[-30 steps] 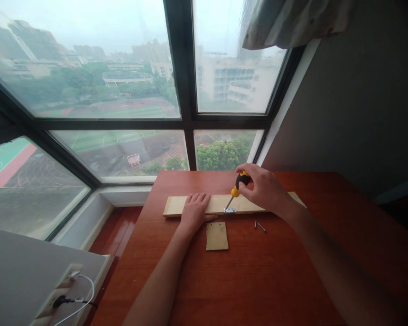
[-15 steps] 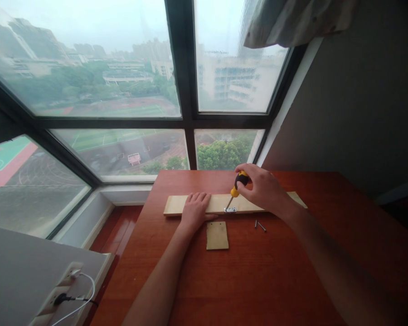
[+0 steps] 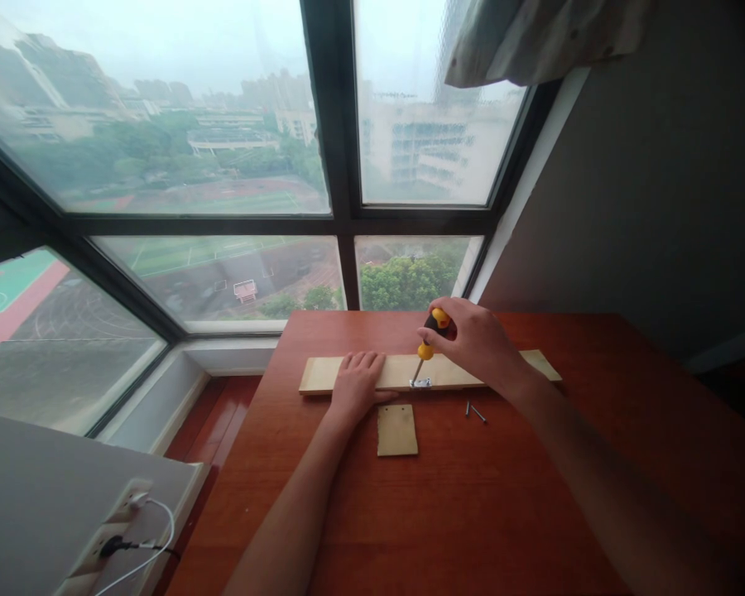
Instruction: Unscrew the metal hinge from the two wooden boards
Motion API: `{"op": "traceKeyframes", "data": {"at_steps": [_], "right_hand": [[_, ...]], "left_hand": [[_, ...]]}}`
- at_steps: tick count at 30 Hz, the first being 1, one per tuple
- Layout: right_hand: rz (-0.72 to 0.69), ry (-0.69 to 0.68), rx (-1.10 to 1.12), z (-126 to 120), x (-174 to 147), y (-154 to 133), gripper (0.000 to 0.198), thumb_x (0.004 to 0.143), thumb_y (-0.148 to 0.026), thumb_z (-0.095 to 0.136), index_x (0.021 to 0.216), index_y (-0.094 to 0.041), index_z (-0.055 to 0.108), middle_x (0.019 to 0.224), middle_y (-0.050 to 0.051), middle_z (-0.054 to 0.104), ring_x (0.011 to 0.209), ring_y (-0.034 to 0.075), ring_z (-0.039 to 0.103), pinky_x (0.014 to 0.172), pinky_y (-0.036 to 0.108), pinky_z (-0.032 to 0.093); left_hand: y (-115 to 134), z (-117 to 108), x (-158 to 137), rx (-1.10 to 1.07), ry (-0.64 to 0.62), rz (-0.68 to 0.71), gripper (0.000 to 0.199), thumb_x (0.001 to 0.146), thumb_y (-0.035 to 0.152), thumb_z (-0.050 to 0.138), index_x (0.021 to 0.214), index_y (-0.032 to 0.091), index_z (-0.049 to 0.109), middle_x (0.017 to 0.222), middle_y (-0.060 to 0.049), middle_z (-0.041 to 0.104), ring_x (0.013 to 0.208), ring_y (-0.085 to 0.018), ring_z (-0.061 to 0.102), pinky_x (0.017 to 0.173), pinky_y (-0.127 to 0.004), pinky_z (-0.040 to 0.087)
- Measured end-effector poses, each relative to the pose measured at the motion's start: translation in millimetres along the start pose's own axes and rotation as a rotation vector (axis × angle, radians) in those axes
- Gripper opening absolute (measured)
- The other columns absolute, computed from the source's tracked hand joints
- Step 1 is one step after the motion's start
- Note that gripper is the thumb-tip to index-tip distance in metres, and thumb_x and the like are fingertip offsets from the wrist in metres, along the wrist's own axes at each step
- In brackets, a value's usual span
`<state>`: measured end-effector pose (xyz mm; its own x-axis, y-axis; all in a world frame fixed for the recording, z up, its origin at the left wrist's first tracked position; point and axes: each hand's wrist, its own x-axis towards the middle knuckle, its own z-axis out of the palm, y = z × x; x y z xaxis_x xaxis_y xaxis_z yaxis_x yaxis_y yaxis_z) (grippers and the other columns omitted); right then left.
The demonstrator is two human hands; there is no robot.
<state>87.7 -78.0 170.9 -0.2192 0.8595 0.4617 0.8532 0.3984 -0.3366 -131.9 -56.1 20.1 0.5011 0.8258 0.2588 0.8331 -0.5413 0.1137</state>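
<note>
A long pale wooden board (image 3: 319, 375) lies across the red-brown table. My left hand (image 3: 355, 385) rests flat on its left part, fingers stretched over the top and thumb along the near edge. With bent fingers, my right hand (image 3: 472, 335) grips the yellow-and-black handle of a screwdriver (image 3: 425, 352). The screwdriver leans, its shaft running down to a small metal plate (image 3: 423, 383) at the board's near edge. The exact contact at the tip is too small to make out. Nearer to me lies a small tan rectangular piece (image 3: 397, 430) with two holes.
Two screws or nails (image 3: 475, 411) lie on the table (image 3: 459, 513) right of the tan piece. Large windows with a dark frame (image 3: 346, 223) stand behind the table. Wall sockets with plugged-in cords (image 3: 127, 542) are at lower left.
My right hand has shifted slightly left and its fingers have turned on the screwdriver handle. The screwdriver stands a little more upright. The left hand and board have stayed put.
</note>
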Motion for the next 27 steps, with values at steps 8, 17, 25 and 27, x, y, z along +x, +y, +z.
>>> {"op": "traceKeyframes", "data": {"at_steps": [8, 17, 25, 27], "right_hand": [[-0.025, 0.01, -0.023, 0.7, -0.2, -2.1, 0.025, 0.083, -0.045, 0.062, 0.09, -0.021, 0.058, 0.086, 0.005, 0.065, 0.076, 0.021, 0.059, 0.062, 0.029, 0.039], [-0.029, 0.018, -0.032, 1.9, 0.1, -2.2, 0.025, 0.084, -0.045, 0.061, 0.089, -0.021, 0.058, 0.085, 0.006, 0.065, 0.076, 0.021, 0.06, 0.061, 0.029, 0.039], [-0.02, 0.001, -0.045, 0.2, 0.2, -2.7, 0.026, 0.083, -0.045, 0.062, 0.09, -0.02, 0.058, 0.083, 0.005, 0.064, 0.073, 0.02, 0.058, 0.061, 0.029, 0.039], [-0.013, 0.003, -0.049, 0.2, -0.1, -2.2, 0.025, 0.083, -0.043, 0.063, 0.091, -0.02, 0.058, 0.084, 0.005, 0.064, 0.074, 0.02, 0.059, 0.061, 0.029, 0.039]], "left_hand": [[0.8, -1.6, 0.4, -0.002, -0.015, -0.006, 0.061, 0.077, 0.057, 0.062, 0.127, 0.024, 0.051, 0.123, -0.011, 0.059, 0.114, -0.029, 0.051, 0.101, -0.042, 0.033], [0.0, -0.2, 0.2, -0.003, -0.008, -0.001, 0.062, 0.077, 0.059, 0.06, 0.127, 0.023, 0.05, 0.125, -0.011, 0.059, 0.115, -0.029, 0.05, 0.102, -0.042, 0.032], [-0.3, 0.4, 0.6, -0.005, -0.018, -0.005, 0.065, 0.074, 0.06, 0.064, 0.127, 0.025, 0.05, 0.125, -0.01, 0.058, 0.115, -0.03, 0.05, 0.102, -0.042, 0.032], [-0.4, 0.7, 0.6, -0.005, -0.011, -0.004, 0.065, 0.075, 0.06, 0.063, 0.127, 0.024, 0.05, 0.124, -0.011, 0.058, 0.115, -0.029, 0.05, 0.102, -0.041, 0.032]]}}
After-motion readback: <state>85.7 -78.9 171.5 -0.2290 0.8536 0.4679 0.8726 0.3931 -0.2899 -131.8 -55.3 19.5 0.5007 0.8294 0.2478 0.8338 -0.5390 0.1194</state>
